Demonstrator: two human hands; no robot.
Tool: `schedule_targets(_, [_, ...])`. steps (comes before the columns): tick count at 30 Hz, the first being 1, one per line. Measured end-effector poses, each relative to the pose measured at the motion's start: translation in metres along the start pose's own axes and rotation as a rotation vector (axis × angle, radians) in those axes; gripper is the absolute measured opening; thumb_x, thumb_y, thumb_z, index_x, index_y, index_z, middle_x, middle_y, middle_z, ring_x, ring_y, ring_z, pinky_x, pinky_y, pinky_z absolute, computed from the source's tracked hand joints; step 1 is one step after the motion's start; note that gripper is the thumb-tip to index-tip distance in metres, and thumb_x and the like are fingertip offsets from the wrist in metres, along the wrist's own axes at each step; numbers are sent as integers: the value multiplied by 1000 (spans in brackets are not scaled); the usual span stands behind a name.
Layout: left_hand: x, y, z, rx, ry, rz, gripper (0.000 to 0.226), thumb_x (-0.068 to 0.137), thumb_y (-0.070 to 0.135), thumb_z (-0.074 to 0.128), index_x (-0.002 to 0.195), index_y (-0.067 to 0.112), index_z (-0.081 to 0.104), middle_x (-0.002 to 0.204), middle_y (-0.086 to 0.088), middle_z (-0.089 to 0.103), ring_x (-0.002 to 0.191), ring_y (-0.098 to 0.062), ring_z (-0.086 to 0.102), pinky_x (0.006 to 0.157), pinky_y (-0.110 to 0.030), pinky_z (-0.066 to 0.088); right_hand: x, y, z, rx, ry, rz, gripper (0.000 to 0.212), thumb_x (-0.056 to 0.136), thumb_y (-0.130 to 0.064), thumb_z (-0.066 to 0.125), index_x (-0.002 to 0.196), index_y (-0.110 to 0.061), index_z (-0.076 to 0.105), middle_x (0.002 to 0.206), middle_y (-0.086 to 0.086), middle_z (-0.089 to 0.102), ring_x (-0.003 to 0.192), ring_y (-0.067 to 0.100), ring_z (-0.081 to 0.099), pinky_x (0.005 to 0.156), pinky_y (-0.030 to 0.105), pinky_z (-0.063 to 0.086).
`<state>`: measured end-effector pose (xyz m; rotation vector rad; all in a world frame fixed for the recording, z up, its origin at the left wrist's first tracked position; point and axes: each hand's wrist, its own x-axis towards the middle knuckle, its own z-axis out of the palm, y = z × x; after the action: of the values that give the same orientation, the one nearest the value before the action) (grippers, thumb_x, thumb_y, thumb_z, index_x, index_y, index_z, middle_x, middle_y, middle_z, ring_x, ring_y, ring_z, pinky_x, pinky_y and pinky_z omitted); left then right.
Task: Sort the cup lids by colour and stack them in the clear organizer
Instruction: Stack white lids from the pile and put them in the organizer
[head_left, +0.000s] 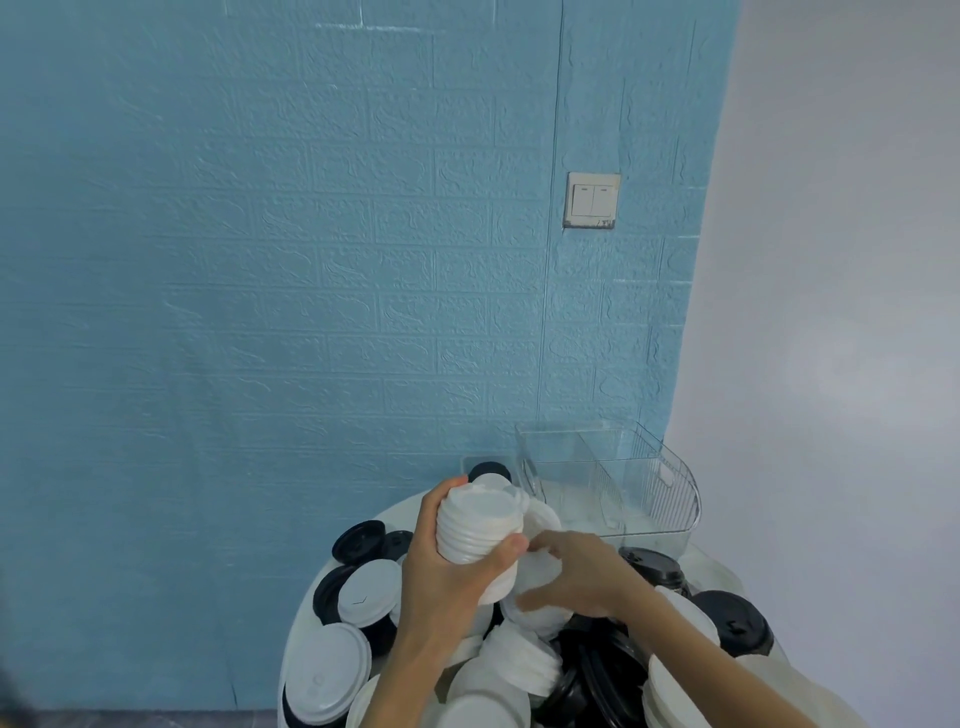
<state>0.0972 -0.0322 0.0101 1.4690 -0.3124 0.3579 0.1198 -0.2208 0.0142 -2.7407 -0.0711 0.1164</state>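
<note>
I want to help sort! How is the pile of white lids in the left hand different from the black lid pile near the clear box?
The white lid stack is white and lifted up, gripped by the left hand. The black lid stack is black and rests on the table, with no hand on it. The white stack leans sideways, its top facing the camera; the black one sits among the heap just in front of the clear organizer. Both are nested cup lids.

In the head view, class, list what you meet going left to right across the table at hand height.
Black lid → left hand gripping the stack of white lids → right hand on a white lid → stacked black lids.
</note>
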Motion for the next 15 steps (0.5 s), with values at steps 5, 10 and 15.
schedule_targets(5, [-1, -1, 0, -9, -8, -1, 80, 46, 53, 90, 120, 48, 58, 112, 29, 64, 102, 3, 63, 77, -11, 51, -18, -16, -60, 336, 193, -55, 58, 74, -57, 82, 121, -37, 55, 115, -12, 62, 101, 12, 64, 89, 30, 49])
schedule_targets(10, [-5, 4, 13, -47, -41, -2, 82, 50, 50, 93, 124, 42, 59, 116, 14, 71, 107, -9, 69, 84, -25, 56, -32, -57, -78, 495, 189, -247, 42, 79, -50, 81, 116, -41, 63, 113, -16, 65, 93, 2, 64, 82, 21, 48])
schedule_targets(15, [-9, 7, 20, -78, -8, -4, 82, 54, 42, 99, 124, 39, 58, 113, 16, 73, 103, -6, 70, 82, -22, 56, -29, -63, -58, 495, 130, -296, 58, 70, -63, 82, 123, -46, 64, 119, -22, 66, 110, -2, 62, 101, 29, 49])
